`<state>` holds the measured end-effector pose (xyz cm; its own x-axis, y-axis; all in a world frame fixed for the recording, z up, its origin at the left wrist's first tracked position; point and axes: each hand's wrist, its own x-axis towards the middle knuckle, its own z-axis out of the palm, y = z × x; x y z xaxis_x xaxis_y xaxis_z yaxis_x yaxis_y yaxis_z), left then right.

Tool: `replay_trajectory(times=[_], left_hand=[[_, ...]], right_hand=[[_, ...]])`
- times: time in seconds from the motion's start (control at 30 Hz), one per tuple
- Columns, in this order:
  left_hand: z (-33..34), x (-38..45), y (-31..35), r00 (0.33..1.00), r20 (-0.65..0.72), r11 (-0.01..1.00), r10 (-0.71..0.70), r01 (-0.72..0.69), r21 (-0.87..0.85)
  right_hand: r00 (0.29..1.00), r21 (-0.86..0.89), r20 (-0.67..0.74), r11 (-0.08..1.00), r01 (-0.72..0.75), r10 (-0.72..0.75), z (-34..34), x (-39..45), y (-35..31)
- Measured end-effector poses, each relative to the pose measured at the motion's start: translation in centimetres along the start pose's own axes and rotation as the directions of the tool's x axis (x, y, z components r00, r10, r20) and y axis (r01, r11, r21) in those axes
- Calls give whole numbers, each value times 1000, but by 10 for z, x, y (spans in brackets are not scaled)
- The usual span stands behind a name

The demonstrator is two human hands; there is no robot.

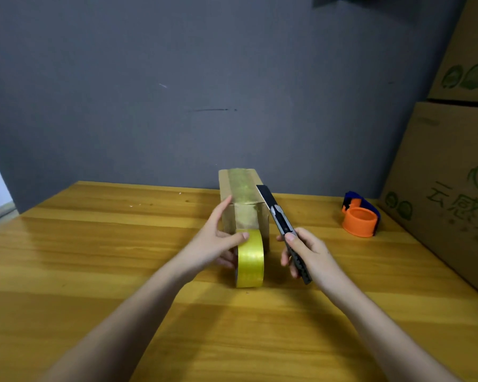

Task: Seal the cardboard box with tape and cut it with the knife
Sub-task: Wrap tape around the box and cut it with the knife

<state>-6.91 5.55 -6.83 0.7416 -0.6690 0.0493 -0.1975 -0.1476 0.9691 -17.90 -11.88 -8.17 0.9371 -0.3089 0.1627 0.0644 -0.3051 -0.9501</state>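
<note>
A small cardboard box (pixel 262 216) stands on the wooden table (pixel 94 271), with a strip of yellowish tape running over its top and down its near face. The strip is still joined to the yellow tape roll (pixel 251 260), which stands on edge against the box's front. My left hand (pixel 218 238) grips the roll, thumb on its top and index finger resting on the box's left corner. My right hand (pixel 307 255) holds a black utility knife (pixel 282 224), its blade extended and pointing up and away beside the box's right side.
An orange and blue tape dispenser (pixel 360 216) sits on the table to the right. Large printed cardboard cartons (pixel 442 188) are stacked along the right edge. A grey wall stands just behind the box.
</note>
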Motion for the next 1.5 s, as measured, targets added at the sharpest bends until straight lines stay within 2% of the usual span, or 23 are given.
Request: replay_trajectory(times=[0.13,0.23,0.3,0.37,0.4,0.47,0.53,0.6,0.83,1.03,1.27,1.5], left_hand=[[1,2,-3,1000,20,1000,-5,5,-31],[0,4,-6,1000,17,998,-7,8,-54],[1,5,-7,1000,8,998,-4,4,-55],[2,5,-8,1000,4,998,3,-3,-58],[3,5,-8,1000,3,998,5,-5,-57],[3,4,-8,1000,2,999,10,-10,-54],[3,4,-8,1000,0,999,12,-12,-51],[3,4,-7,1000,-2,999,14,-14,-48],[3,3,-7,1000,-5,999,20,-20,-38],[3,3,-7,1000,-3,999,26,-27,-37],[3,3,-8,999,-7,999,32,-32,-41],[3,1,-7,1000,-6,999,29,-30,-34]], right_hand=[[1000,-112,25,994,1,2,-8,0,-1],[997,-345,27,936,73,-68,-20,-1,-6],[989,-630,70,763,144,-129,-30,-2,-16],[972,-872,151,439,216,-179,-37,-4,-28],[955,-924,197,282,257,-224,-39,-4,-34],[898,-936,313,60,347,-309,-42,-3,-41],[852,-913,402,-81,399,-335,-42,-3,-45],[830,-893,450,-174,415,-329,-41,-3,-46],[790,-879,471,-283,383,-392,-33,-2,-44],[763,-863,500,-316,395,-410,-30,2,-40],[791,-888,454,-284,362,-410,-26,-1,-38],[805,-888,445,-309,340,-392,-31,-3,-35]])
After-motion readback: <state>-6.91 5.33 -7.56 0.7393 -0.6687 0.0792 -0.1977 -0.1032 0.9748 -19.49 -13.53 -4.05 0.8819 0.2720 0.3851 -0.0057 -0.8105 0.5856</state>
